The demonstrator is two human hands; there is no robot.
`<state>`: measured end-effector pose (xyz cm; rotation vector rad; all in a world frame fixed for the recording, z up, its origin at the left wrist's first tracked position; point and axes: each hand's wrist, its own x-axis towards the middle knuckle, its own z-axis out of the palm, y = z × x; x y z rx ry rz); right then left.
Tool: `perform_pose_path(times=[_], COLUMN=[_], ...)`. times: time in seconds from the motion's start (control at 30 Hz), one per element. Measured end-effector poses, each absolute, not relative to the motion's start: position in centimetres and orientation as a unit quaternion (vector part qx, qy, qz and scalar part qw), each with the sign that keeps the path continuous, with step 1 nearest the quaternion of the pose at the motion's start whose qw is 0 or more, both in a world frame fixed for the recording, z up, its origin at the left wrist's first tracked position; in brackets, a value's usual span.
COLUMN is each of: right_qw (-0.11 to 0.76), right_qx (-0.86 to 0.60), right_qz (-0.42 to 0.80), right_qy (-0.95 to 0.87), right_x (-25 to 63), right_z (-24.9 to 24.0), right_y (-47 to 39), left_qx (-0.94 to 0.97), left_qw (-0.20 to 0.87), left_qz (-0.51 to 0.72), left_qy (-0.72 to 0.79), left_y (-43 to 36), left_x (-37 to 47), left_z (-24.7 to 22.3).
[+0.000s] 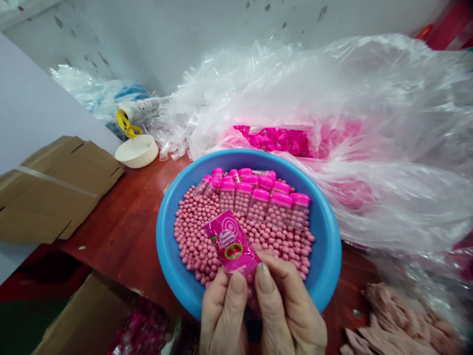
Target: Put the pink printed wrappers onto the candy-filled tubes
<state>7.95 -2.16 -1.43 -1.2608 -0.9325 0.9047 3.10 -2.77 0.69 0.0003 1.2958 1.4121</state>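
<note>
Along the left of the basin, a strip of red tabletop [129,217] is leaving room for a hand to pass; flattened cardboard [59,187] is bounding it at left, and a white dish [136,152] is narrowing it at upper left. Entry over the left rim of the blue basin [162,231] is lying open above the pink beads [195,222]. Pink-capped containers [258,204] are obstructing the basin's upper part. At lower centre, the left hand [223,310] and right hand [291,296] are blocking the near rim, their pink sachet [231,241] jutting inward. Plastic sheeting [399,123] is crowding the upper right; crumpled fabric [402,320] is occupying the lower right.
</note>
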Motion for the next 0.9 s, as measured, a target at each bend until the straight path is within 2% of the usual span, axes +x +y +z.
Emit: perform_pose_path(times=[0.17, 0.37, 0.57, 0.77, 0.9], right_qw=[0.611, 0.614, 0.559, 0.489, 0.494], right_qx=[-0.538, -0.541, -0.56, -0.572, -0.552], right_qz=[0.433, 0.435, 0.45, 0.388, 0.342], right_qy=[-0.387, -0.375, -0.414, -0.532, -0.578], right_x=[7.9, 7.9, 7.9, 8.0, 7.9], right_z=[-1.2, -0.7, -0.8, -1.8, -2.1], right_y=[-2.2, -2.1, -2.0, -1.8, -1.6], left_qx=[0.015, 0.037, -0.011, 0.047, 0.07], left_qw=[0.607, 0.566, 0.613, 0.617, 0.639], left_qz=[0.629, 0.616, 0.6, 0.635, 0.621], left_qy=[0.486, 0.546, 0.513, 0.463, 0.449], left_y=[-1.5, -3.1, -2.8, -1.4, -1.1], left_x=[3.4, 2.9, 2.9, 2.8, 2.1], left_z=[1.3, -0.2, -0.8, 0.1, 0.2])
